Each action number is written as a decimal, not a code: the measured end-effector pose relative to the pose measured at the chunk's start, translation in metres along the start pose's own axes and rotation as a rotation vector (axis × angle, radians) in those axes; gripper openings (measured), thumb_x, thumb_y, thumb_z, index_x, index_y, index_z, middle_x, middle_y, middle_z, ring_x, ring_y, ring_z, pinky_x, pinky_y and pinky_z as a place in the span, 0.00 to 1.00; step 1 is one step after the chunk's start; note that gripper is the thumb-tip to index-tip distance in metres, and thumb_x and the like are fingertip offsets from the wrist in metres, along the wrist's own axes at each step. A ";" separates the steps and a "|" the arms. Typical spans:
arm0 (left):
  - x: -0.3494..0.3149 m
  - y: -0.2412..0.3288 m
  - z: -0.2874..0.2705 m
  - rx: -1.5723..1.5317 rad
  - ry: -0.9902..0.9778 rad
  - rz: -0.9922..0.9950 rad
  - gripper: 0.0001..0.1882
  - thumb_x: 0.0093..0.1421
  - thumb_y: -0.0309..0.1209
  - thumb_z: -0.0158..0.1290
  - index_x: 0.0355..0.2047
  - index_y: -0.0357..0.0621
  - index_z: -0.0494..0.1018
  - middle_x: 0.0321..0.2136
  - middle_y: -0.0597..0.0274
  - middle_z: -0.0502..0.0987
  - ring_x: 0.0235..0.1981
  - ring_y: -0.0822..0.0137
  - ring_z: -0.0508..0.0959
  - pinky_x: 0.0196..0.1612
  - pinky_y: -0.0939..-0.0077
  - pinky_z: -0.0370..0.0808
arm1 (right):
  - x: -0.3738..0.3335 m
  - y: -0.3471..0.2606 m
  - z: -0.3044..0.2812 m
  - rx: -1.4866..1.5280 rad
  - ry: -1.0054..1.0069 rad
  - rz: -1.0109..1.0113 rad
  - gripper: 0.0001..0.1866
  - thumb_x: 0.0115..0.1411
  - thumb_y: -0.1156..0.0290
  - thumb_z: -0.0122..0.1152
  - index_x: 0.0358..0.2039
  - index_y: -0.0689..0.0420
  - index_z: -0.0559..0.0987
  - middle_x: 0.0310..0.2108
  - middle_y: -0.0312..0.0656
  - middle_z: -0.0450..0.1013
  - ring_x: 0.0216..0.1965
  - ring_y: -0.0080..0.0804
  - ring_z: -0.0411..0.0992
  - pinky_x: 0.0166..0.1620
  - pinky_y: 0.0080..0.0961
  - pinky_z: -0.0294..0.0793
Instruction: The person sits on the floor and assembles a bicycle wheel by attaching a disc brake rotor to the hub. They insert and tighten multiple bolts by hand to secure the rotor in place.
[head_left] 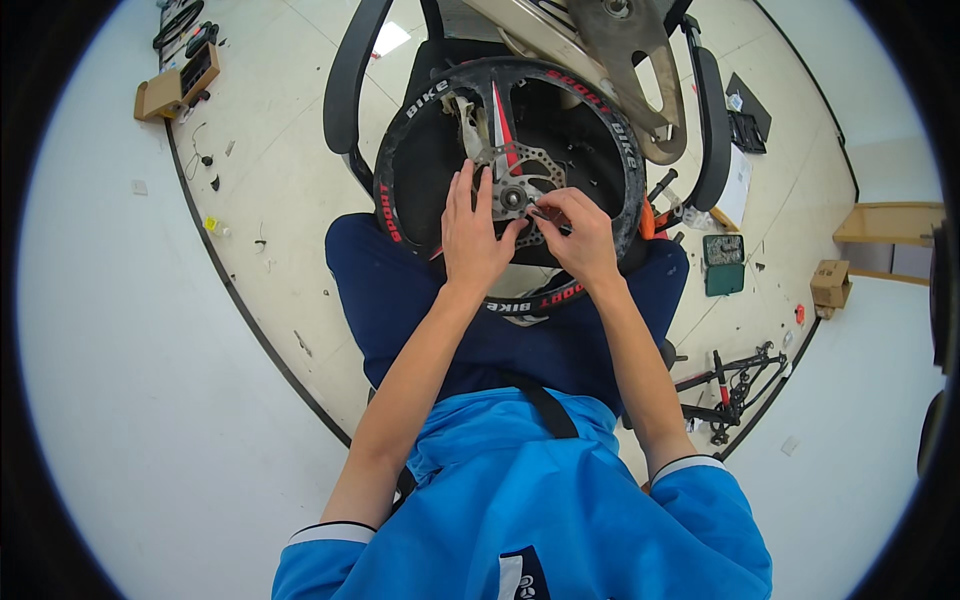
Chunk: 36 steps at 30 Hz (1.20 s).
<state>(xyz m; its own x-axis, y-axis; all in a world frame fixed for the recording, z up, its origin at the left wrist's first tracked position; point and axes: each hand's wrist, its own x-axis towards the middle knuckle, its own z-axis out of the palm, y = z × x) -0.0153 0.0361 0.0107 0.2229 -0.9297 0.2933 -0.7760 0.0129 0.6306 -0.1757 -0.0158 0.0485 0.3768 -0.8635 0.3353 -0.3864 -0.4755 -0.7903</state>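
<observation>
Black w/ red & white lettering, the wheel [502, 112] lies disc side up on the chair seat [592, 145], its near edge over the dark-blue trousers [385, 290]. On my remote feed, the L hand [474, 240] lies over the disc rotor [543, 162], just L of the hub [513, 198]: fingers nearly straight, slightly apart, thumb stretched out twd the hub. My R hand [584, 235] is at the hub's R edge, thumb & index pinching a small piece [533, 209]; mostly hidden, can't tell what kind. A pale frame part [550, 43] reaches over the seat's far R corner, betw. wheel & R armrest [712, 130]. On the tiled floor [285, 200], R of the chair: open green case [724, 280], then a black bike frame [722, 412] nr the floor's lower R edge. Cardboard box [158, 97] at the floor's upper L edge, by the wall.
</observation>
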 end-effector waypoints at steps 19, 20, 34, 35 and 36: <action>0.000 0.004 -0.002 0.028 0.022 -0.026 0.43 0.53 0.37 0.70 0.66 0.38 0.65 0.69 0.44 0.59 0.67 0.43 0.64 0.65 0.52 0.65 | 0.000 0.001 -0.004 -0.020 -0.029 0.010 0.10 0.55 0.82 0.70 0.38 0.64 0.82 0.35 0.43 0.79 0.33 0.30 0.81 0.36 0.22 0.82; 0.000 0.004 -0.002 0.027 0.023 -0.026 0.43 0.53 0.37 0.71 0.66 0.38 0.65 0.69 0.44 0.59 0.67 0.43 0.64 0.65 0.52 0.65 | 0.001 0.001 -0.003 -0.009 -0.019 0.010 0.10 0.55 0.82 0.70 0.38 0.64 0.83 0.35 0.43 0.79 0.33 0.30 0.81 0.36 0.22 0.81; 0.000 0.002 -0.002 0.024 0.017 -0.018 0.45 0.51 0.35 0.71 0.67 0.39 0.64 0.70 0.44 0.58 0.68 0.44 0.62 0.65 0.52 0.65 | 0.001 -0.003 0.003 0.006 0.014 0.001 0.09 0.60 0.83 0.64 0.41 0.63 0.84 0.35 0.44 0.81 0.32 0.30 0.80 0.34 0.22 0.79; 0.000 0.002 -0.002 0.021 0.018 -0.016 0.45 0.51 0.35 0.71 0.67 0.40 0.64 0.70 0.44 0.58 0.68 0.44 0.62 0.65 0.52 0.65 | 0.001 -0.004 0.004 0.013 0.015 0.014 0.09 0.60 0.83 0.64 0.41 0.63 0.83 0.35 0.44 0.81 0.31 0.30 0.80 0.34 0.22 0.79; 0.000 0.002 -0.002 0.018 0.019 -0.014 0.45 0.51 0.35 0.71 0.67 0.40 0.64 0.70 0.44 0.58 0.68 0.44 0.62 0.65 0.52 0.65 | 0.000 -0.004 0.005 0.020 0.016 0.026 0.09 0.60 0.83 0.64 0.41 0.63 0.83 0.35 0.44 0.81 0.31 0.30 0.80 0.34 0.21 0.79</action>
<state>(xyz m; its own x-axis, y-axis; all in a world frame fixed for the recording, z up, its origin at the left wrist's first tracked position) -0.0160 0.0367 0.0131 0.2448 -0.9225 0.2984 -0.7832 -0.0068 0.6217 -0.1698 -0.0133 0.0488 0.3529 -0.8784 0.3223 -0.3796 -0.4493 -0.8088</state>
